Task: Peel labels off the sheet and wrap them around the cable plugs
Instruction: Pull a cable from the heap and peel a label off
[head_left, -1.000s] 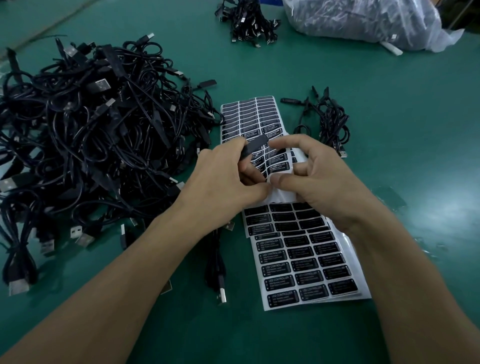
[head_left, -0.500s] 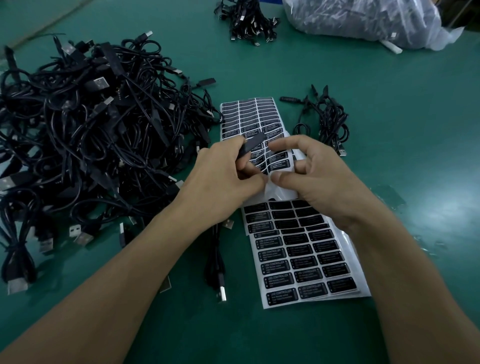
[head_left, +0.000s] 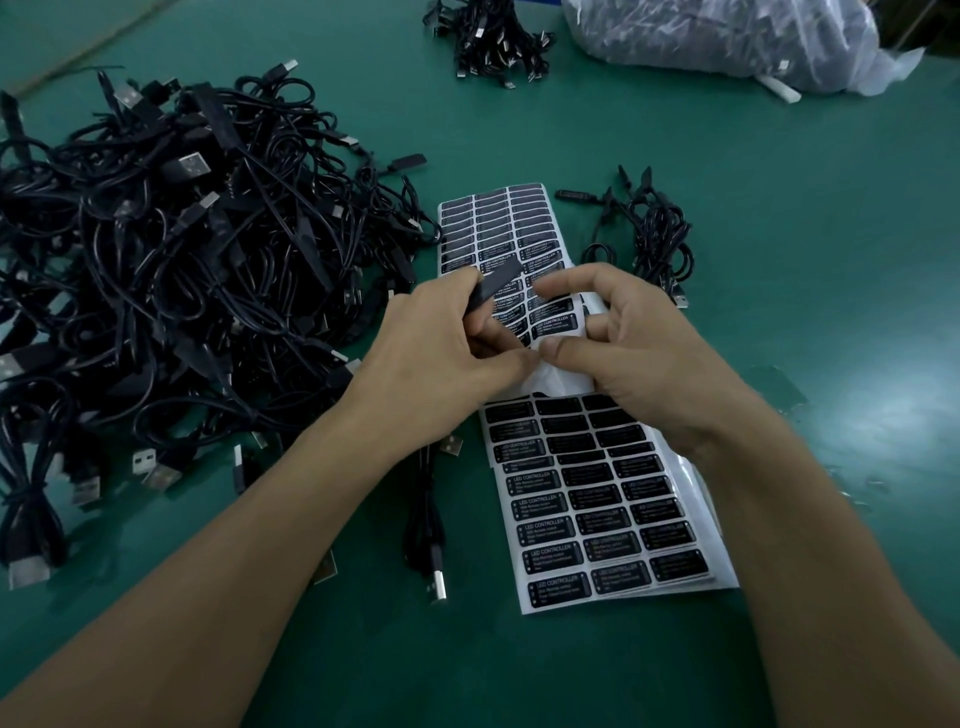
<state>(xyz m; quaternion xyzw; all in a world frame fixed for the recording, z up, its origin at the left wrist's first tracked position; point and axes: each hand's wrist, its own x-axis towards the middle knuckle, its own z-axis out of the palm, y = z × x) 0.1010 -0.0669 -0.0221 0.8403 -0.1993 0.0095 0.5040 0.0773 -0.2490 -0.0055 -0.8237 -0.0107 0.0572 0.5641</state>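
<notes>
Status: left hand (head_left: 441, 343) grips a black cable plug (head_left: 498, 283), thumb and curled fingers round its lower part, with the free end sticking out toward the far edge of the counter (head_left: 779, 208). Right hand (head_left: 634, 353) is just beside it with its fingers curled. Its index tip is near the plug's end and its thumb touches the left thumb over the bare white strip of the label sheet (head_left: 597, 499). I can't tell whether that hand pinches a label or nothing.

Both hands are above the sheet, which lies mid-counter and runs toward the near edge, with rows of black labels on it. A second label sheet (head_left: 498, 223) lies just beyond, toward the far edge.

I see a loose cable (head_left: 431, 540) on the counter under the left wrist, its USB end toward the near edge. A big tangled pile of black cables (head_left: 182, 270) fills the left side. A small bundle (head_left: 654, 234) lies right of the far sheet. At the far edge are another bundle (head_left: 493, 36) and a clear plastic bag (head_left: 727, 41).
</notes>
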